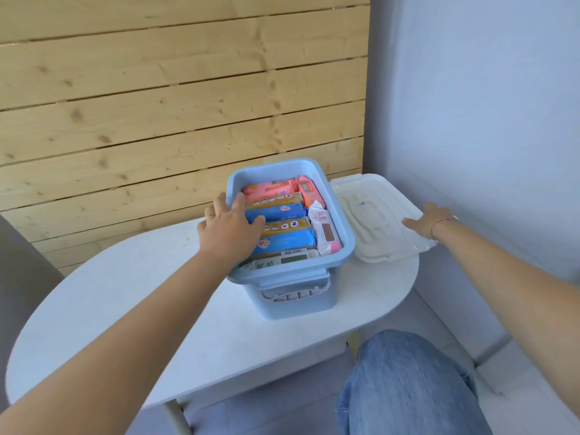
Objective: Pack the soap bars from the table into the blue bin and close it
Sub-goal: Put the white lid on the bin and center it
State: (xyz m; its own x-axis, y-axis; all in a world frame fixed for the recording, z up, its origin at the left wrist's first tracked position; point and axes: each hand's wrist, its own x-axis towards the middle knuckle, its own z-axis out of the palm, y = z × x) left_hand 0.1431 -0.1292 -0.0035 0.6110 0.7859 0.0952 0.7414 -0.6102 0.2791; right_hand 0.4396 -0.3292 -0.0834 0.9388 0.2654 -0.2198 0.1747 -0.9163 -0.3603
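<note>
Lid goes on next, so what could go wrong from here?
The white lid seems to overhang the right edge of the table under the right hand; a nudge could tip it off. The soap bars sit high in the blue bin, so the lid may not seat. The left hand lies on them, in the lid's way.

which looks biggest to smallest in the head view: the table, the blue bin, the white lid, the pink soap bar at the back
1. table
2. blue bin
3. white lid, close behind the bin
4. pink soap bar
</note>
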